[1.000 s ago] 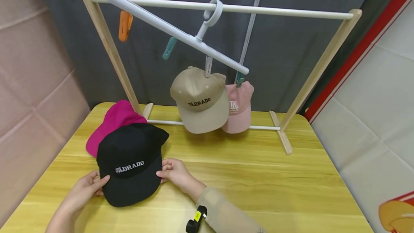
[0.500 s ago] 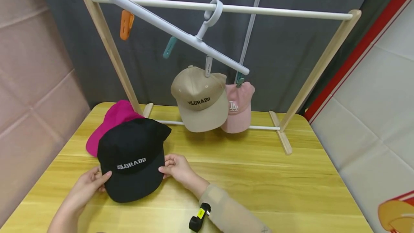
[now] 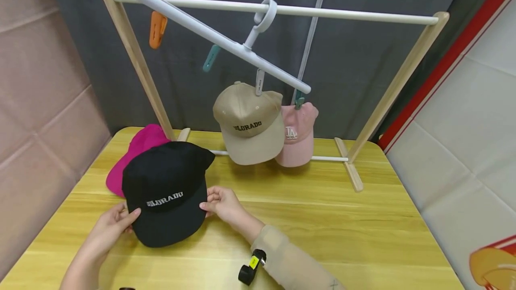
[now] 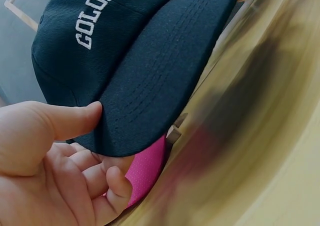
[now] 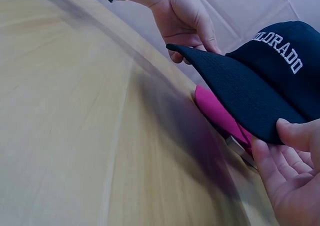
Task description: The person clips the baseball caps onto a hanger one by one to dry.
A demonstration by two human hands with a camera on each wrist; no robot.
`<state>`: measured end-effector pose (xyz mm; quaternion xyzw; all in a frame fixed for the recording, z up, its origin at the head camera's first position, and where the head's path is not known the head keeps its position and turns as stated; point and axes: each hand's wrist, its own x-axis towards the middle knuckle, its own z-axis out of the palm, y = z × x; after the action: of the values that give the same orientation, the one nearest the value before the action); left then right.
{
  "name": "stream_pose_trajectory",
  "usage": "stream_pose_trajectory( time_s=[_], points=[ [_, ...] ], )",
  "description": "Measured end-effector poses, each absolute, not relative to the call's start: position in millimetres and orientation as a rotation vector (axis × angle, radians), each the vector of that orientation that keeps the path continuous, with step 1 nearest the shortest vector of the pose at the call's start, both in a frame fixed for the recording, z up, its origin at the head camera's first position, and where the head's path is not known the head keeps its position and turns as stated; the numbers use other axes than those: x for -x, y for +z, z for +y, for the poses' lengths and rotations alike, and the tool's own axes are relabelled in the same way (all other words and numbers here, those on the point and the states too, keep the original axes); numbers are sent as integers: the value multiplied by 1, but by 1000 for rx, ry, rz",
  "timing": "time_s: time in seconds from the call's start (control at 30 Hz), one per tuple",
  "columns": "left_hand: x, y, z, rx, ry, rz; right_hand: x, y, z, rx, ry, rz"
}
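A black cap with white COLORADO lettering is held between both hands, its brim toward the person. My left hand pinches the left edge of the brim, thumb on top and fingers beneath, as the left wrist view also shows. At the brim's right edge my right hand pinches in the same way. The wrist views show the cap raised off the table, with its shadow below. Behind it lies a magenta cap, partly covered by the black one.
A tilted white hanger hangs on the rack's top rail. Clipped to its lower side are a beige cap and a pink cap. An orange clip and a teal clip hang from its raised side. Beneath is a wooden table.
Both hands have moved the black cap slightly up and to the right in the head view, keeping their pinch on its brim. The hanger and other caps stay about where they were.
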<state>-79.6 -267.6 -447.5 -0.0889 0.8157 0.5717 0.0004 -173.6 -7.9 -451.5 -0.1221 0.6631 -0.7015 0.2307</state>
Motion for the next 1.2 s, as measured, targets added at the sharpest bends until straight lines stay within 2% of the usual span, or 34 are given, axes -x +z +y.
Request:
stream_pose_trajectory(
  time_s=[0.73, 1.2],
  points=[
    [88, -431, -258, 208, 1809, 2647, 186, -433, 2, 411, -1916, 1854],
    [95, -426, -255, 103, 1989, 2586, 193, -417, 7, 466, -1921, 1875]
  ],
)
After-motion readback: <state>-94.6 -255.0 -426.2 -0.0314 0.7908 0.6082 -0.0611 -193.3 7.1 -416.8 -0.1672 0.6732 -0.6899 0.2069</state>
